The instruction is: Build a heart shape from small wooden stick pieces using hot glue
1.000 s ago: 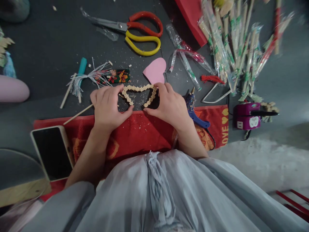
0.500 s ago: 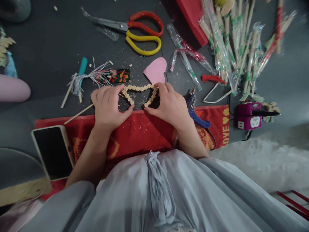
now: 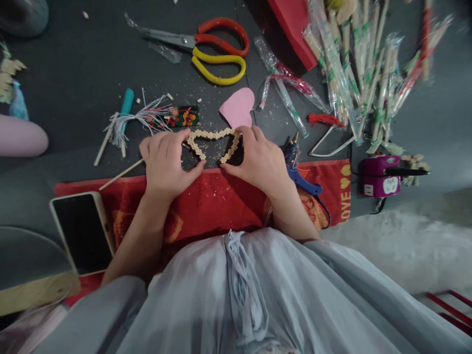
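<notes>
While both hands press in from either side, the head view shows one piece of work held flat on the dark table (image 3: 73, 73).

Head view, work: a heart-shaped frame of small pale wooden bits (image 3: 213, 142) lies on the table just beyond the red cloth (image 3: 217, 201), its lobes pointing away from the person and its tip towards the cloth.
Head view, left hand: the left hand (image 3: 164, 162) is closed on the frame's left side, thumb reaching to the tip, fingers curled over the outer edge.
Head view, right hand: the right hand (image 3: 260, 160) pinches the right side, thumb at the tip, fingertips on the upper right lobe.
Head view, close by: a blue hot glue gun (image 3: 298, 169) lies just beside the right wrist; a pink paper heart (image 3: 238, 105) sits just past the frame; a thin wooden stick (image 3: 120, 174) lies by the left hand.
Head view, further off: scissors with red and yellow handles (image 3: 206, 46), a bundle of wrapped chopsticks (image 3: 354, 69), a purple power strip (image 3: 379, 177) and a phone (image 3: 83, 231) on the cloth's left end.
Doing it well: judging by the grip, even pressure from both sides at the tip, with the frame kept flat on the table, should hold the joint true; squeezing hard risks snapping the small bits apart.
</notes>
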The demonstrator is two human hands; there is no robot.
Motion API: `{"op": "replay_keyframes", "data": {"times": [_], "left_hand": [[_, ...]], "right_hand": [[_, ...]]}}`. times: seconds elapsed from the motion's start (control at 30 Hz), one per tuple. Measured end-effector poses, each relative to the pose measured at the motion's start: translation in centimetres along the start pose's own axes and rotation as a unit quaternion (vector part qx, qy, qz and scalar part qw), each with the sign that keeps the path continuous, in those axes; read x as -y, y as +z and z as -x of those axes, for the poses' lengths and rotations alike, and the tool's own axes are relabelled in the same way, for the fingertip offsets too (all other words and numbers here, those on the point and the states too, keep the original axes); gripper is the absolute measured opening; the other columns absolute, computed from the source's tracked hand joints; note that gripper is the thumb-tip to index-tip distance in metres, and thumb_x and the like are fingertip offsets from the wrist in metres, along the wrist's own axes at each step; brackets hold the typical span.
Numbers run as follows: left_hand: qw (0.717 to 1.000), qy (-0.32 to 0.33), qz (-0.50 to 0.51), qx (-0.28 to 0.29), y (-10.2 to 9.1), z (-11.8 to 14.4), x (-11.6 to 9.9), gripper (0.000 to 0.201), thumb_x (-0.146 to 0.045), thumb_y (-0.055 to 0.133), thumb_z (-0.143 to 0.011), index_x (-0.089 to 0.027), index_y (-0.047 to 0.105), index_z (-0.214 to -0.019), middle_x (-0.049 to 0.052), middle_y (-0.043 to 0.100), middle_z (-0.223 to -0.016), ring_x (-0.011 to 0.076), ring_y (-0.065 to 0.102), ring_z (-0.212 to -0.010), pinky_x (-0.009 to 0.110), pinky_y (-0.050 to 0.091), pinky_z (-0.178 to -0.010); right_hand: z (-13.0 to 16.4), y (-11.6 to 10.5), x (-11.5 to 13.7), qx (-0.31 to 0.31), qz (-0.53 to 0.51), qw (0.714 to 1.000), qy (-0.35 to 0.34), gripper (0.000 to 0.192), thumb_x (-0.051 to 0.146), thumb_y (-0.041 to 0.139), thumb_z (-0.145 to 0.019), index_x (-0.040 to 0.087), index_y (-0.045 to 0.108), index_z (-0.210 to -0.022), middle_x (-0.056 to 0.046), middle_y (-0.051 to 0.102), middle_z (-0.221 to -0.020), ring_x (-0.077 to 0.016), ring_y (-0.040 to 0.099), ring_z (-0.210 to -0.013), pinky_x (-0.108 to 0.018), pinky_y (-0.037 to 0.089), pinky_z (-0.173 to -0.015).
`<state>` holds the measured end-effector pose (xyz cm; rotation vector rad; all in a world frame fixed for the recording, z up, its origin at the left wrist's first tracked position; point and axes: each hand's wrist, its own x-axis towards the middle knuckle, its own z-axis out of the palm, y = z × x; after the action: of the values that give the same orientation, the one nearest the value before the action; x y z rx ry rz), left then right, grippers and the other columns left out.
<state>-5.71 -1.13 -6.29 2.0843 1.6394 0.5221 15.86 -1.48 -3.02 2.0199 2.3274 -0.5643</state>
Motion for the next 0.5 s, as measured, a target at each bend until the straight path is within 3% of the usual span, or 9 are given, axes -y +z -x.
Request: {"op": "replay_keyframes", "data": {"times": [0.5], "left_hand": [[1.000,-0.010,-0.002,0.002,-0.15,0.07,-0.11,0.061,-0.047,0.067,-0.077,-0.024,0.054,-0.133,0.012,0.064,-0.124,0.0383,0.051,-0.127,0.057,0.029,-0.115]], "right_hand": [[0.20,-0.26,-0.27,0.000,-0.013,1.000,-0.001,0.063,0.055,0.061,-0.086,0.014,0.048,-0.131,-0.018,0.060,-0.125,-0.0326,0.065,-0.104,-0.042,0.052,-0.084]]}}
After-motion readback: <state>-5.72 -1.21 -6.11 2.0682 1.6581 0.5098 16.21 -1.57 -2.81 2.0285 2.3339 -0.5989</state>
